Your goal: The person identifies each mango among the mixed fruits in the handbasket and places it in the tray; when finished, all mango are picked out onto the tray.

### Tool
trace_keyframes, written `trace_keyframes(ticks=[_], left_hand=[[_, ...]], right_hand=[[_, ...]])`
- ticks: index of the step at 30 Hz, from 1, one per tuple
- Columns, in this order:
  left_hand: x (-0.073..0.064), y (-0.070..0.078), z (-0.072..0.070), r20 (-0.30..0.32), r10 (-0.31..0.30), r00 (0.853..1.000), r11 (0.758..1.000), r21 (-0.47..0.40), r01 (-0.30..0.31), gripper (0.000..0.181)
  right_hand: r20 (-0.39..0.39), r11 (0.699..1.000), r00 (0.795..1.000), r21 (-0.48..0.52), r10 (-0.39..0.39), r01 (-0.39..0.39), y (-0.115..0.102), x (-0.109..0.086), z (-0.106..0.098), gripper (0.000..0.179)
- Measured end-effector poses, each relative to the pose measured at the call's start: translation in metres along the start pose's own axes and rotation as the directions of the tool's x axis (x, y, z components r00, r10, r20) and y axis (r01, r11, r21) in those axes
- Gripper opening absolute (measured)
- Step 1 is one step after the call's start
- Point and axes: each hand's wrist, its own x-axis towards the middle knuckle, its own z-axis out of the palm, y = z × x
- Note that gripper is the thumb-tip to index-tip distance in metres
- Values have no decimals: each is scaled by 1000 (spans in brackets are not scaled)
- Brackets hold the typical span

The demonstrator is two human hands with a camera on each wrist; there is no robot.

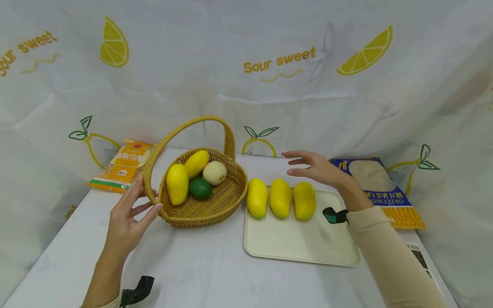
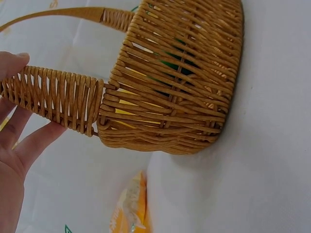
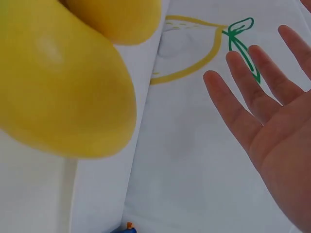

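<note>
My left hand (image 1: 124,220) holds the wicker basket (image 1: 200,222) by the lower left end of its arched handle, thumb and fingers on opposite sides in the left wrist view. Inside the basket lie two yellow mangoes (image 1: 177,185), a pale round fruit (image 1: 214,173) and a dark green oval fruit (image 1: 200,188). Three more mangoes (image 1: 280,198) line up along the left and back of a cream tray (image 1: 300,246). Behind the tray's rear edge, my right hand (image 1: 317,169) hovers with extended fingers and holds nothing; the right wrist view shows its palm apart from the mangoes.
An orange food bag (image 1: 125,164) leans at the back left, behind the basket. At the back right lies a blue and orange pasta bag (image 1: 385,188), beside my right forearm. A white lemon-printed cloth (image 1: 215,77) hangs behind the table.
</note>
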Motion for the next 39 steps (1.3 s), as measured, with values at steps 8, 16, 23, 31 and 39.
trace_keyframes(ticks=[8,16,23,31,39], left_hand=[[0,0,0,5,-2,1000,1000,8,2,99],[-2,0,0,12,-15,1000,1000,4,15,100],[-1,-1,1,-7,0,1000,1000,-2,0,101],[0,1,1,-8,0,1000,1000,-8,0,101],[-1,5,1,-7,-10,1000,1000,-6,10,100]], right_hand=[[53,998,998,49,-40,37,-13,20,16,61],[108,987,989,137,-104,88,-30,34,34,62],[141,982,978,134,-155,136,-43,50,48,61],[187,979,968,152,-164,137,-69,70,63,62],[226,981,955,72,-192,181,-93,92,79,59]])
